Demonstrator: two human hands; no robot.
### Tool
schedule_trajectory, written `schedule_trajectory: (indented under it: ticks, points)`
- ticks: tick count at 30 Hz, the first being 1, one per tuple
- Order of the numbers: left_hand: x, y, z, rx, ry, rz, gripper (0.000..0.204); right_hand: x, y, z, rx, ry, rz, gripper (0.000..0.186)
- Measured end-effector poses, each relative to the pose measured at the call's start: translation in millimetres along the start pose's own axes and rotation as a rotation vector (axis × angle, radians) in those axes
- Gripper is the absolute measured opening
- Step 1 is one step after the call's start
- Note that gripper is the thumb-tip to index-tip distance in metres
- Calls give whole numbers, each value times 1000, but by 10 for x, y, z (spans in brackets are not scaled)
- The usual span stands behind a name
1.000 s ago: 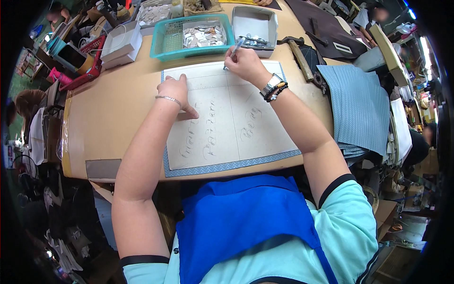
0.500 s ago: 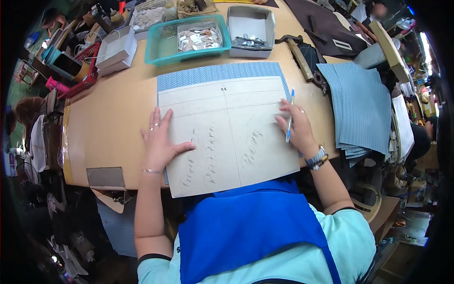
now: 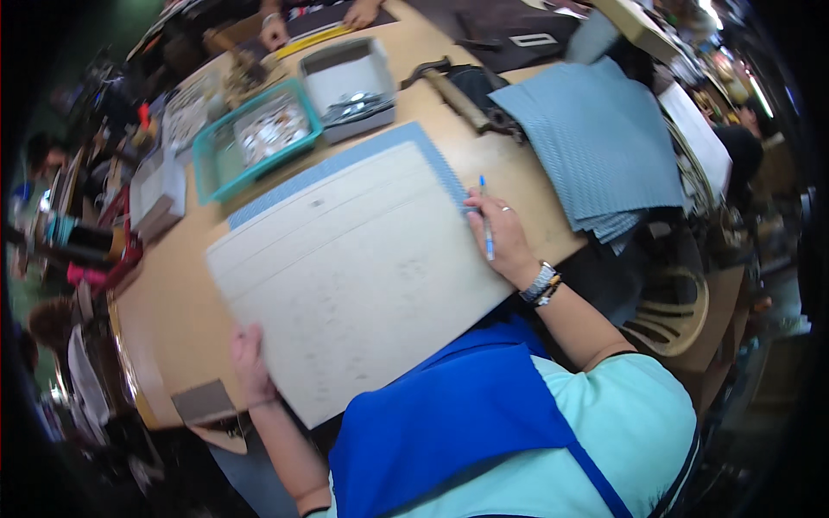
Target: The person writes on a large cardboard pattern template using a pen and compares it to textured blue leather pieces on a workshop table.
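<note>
A large cream cardboard pattern (image 3: pixel 363 276) with ruled lines and handwriting lies in front of me, slanted and partly over a blue textured sheet (image 3: pixel 413 138). The blue sheet shows along its far and right edges. My left hand (image 3: pixel 250 363) grips the pattern's left edge near its close corner; motion blurs the fingers. At the right edge, my right hand (image 3: pixel 503 233) holds a blue-and-white pen (image 3: pixel 489 240) between its fingers, with the fingertips by the board. The pattern's near edge reaches past the table toward my blue apron (image 3: pixel 449 406).
A teal basket (image 3: pixel 207 164) of small pieces and a grey box (image 3: pixel 345 65) of metal parts stand beyond. A hammer (image 3: pixel 453 99) lies near stacked blue sheets (image 3: pixel 596 147) at right. Another person's hands (image 3: pixel 363 13) are by a yellow ruler (image 3: pixel 315 39).
The cardboard pattern has turned counterclockwise and shifted left against the blue sheet. My left hand has gone from lying spread on the board to its left edge. The view has swung too.
</note>
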State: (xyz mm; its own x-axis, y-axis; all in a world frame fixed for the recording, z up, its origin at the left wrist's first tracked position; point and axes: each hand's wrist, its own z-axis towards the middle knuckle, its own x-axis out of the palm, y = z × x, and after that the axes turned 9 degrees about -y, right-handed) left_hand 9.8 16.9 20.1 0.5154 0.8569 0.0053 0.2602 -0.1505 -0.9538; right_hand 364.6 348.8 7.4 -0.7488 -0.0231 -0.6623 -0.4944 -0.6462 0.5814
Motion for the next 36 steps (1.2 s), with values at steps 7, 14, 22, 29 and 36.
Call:
schedule_trajectory:
  ticks: [7,14,22,29,36]
  points:
    - [-751,262,227,-72,-204,-759,64,-79,254,123,56,120,20,15]
    - [-743,266,140,-153,-200,-882,69,-951,483,816,-140,-28,277,10]
    - [-783,334,186,-105,-134,-813,67,-3623,-357,1982,149,-577,-658,14]
    - [-1008,514,290,5,349,-837,65,-2411,-1736,913,284,3,-866,69]
    - [-753,323,242,-109,160,-654,59,-2235,-2236,731,214,-153,-795,82]
